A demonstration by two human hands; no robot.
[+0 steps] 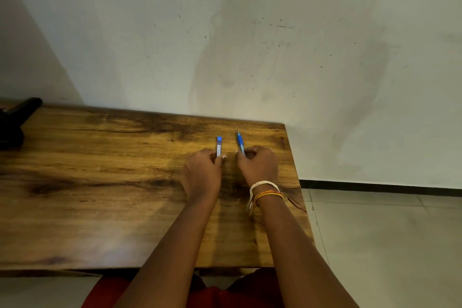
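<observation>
My left hand (203,172) pinches a small flat case with a blue cap (219,146), held upright over the wooden table (100,182). My right hand (258,164) grips a blue mechanical pencil (240,142), its thin tip pointing up and away from me. The two hands sit side by side near the table's far right part, a short gap between them. The lower ends of the case and the pencil are hidden inside my fingers. Thread bands circle my right wrist (266,191).
A black object (15,120) lies at the table's far left edge. A stained wall (250,45) rises right behind the table. The table's right edge (297,182) drops to a tiled floor (387,245).
</observation>
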